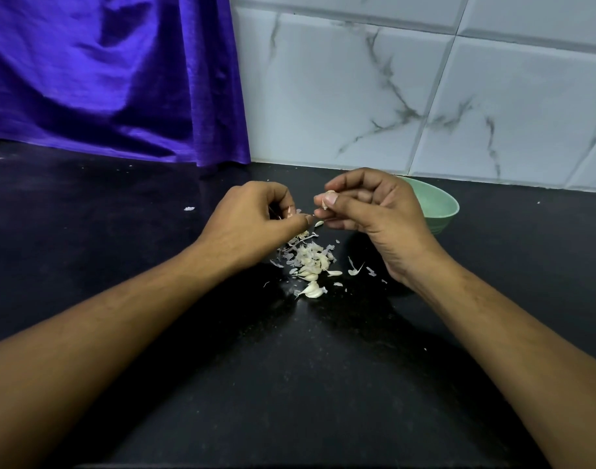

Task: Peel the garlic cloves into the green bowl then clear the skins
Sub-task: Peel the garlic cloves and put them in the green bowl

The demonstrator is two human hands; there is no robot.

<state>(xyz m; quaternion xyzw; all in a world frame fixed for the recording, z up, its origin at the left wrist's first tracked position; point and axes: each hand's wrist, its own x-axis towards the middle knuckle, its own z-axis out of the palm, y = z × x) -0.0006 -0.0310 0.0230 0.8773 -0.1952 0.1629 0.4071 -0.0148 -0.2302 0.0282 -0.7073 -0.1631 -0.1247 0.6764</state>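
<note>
We see a black, speckled stone desk (120, 231) with a glossy top. Behind it rises a wall of white, grey-veined marble tiles (357, 96), and a shiny purple cloth (103, 79) hangs in folds down to the desk's far edge on the left.

Two bare forearms reach in from the near edge, and the hands meet above the middle of the desk. The left hand (252, 225) has its fingers curled in a tight grip. Its fingertips pinch what looks like a sliver of skin (291, 210), though the piece is too small for us to be sure. The right hand (374, 211) is also clenched, and its thumb and forefinger pinch a garlic clove (329, 193). The two hands are just beside each other, fingertips nearly touching.

The green bowl (438, 208) stands upright on the desk behind the right hand, near the wall. It is round, smooth and matt, and the hand hides part of it and what it holds.

Below the hands lies a loose pile of skins (310, 258), pale, papery and flaky, with whole cloves mixed in. A loose clove (314, 291) lies flat at the pile's near edge, its long axis running left to right and its thin tip pointing left.

The held clove is pale and mostly covered by the thumb, so we cannot tell which way it points.
</note>
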